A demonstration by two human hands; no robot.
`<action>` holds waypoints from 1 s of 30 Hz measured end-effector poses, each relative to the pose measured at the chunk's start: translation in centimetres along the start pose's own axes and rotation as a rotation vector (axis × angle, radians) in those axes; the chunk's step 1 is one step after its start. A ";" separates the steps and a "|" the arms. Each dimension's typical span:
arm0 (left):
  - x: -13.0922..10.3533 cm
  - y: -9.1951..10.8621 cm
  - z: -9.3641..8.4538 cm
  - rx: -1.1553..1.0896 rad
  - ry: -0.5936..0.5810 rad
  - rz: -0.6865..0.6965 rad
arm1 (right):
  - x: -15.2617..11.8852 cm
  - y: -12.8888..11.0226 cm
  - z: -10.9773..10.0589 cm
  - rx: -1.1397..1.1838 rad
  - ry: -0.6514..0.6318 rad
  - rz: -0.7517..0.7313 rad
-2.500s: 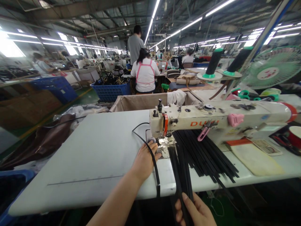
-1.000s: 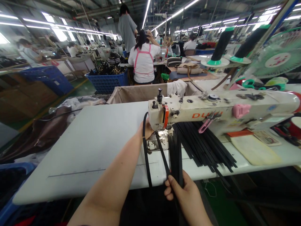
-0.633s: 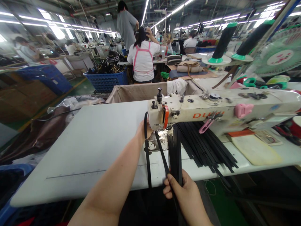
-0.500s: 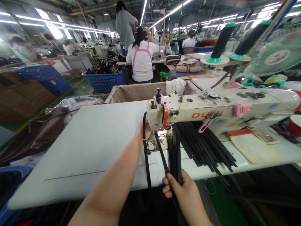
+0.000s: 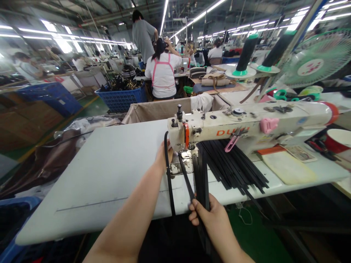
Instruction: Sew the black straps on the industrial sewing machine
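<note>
At the head of a white sewing machine point(image 5: 257, 133), my left hand point(image 5: 162, 155) reaches in behind the needle area. Its fingertips are hidden by the machine, so their grip cannot be seen. A narrow black strap point(image 5: 170, 193) hangs in front of my left wrist and over the table's front edge. My right hand point(image 5: 216, 215) is closed around several black straps point(image 5: 201, 175) below the machine. Between its thumb and index finger it pinches one strap point(image 5: 186, 178), which runs up to the presser foot.
More black straps point(image 5: 237, 168) lie fanned out under the machine arm. A yellowish pad point(image 5: 287, 168) is on the right of the white table point(image 5: 109, 164). Thread cones point(image 5: 246, 54) and a green fan point(image 5: 312, 67) stand behind. A person point(image 5: 163, 75) sits ahead beside a blue crate point(image 5: 123, 98).
The view has turned slightly, so the machine and straps appear a little further left. Both hands keep nearly the same places and grip.
</note>
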State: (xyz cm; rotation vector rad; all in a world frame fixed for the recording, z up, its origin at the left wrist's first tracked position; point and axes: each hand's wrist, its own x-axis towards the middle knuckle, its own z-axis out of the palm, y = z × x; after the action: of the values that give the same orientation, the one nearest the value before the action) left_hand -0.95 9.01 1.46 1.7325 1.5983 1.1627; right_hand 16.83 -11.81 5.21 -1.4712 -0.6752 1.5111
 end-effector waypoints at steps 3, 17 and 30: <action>-2.7 0.6 -0.5 0.098 -0.002 0.034 | 0.0 0.2 0.0 -0.005 0.001 -0.001; -8.7 1.6 -1.7 0.370 -0.192 0.356 | -2.1 -0.3 -2.5 0.205 -0.038 0.162; -8.8 2.2 -1.9 0.300 -0.178 0.370 | -3.7 1.4 -3.4 0.088 -0.055 0.189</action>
State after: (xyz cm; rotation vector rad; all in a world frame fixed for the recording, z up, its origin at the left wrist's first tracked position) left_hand -0.86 -0.22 2.11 2.3313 1.4392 0.9251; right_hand 19.46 -16.35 5.30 -1.4637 -0.5066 1.7090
